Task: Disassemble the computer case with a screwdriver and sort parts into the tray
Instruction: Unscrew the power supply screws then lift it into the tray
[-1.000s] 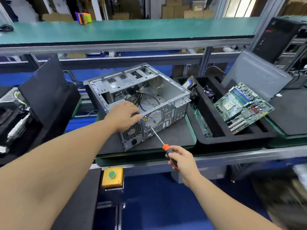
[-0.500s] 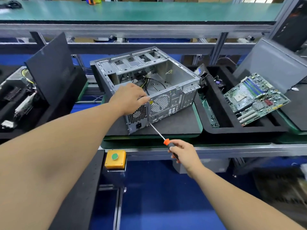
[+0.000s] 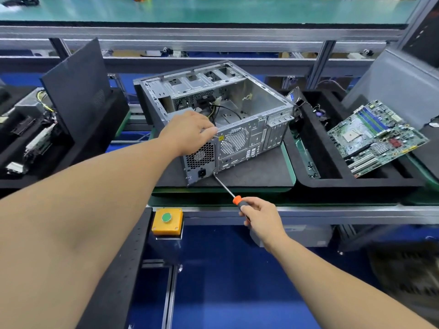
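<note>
Since a moment ago, our screwdriver (image 3: 225, 187) tip is now sitting lower, at the bottom rear edge of the computer case (image 3: 221, 119), beside the power supply grille. We are curling our right hand (image 3: 261, 216) around the orange-and-black handle and keeping the shaft slanted, probably so it meets a screw straight. Our left hand (image 3: 190, 131) is gripping the top rear rim of the case, seemingly to stop it from sliding on the counter (image 3: 256, 173). To the right, the motherboard (image 3: 375, 136) is already lying in the black tray (image 3: 356, 181), just beside the case.
</note>
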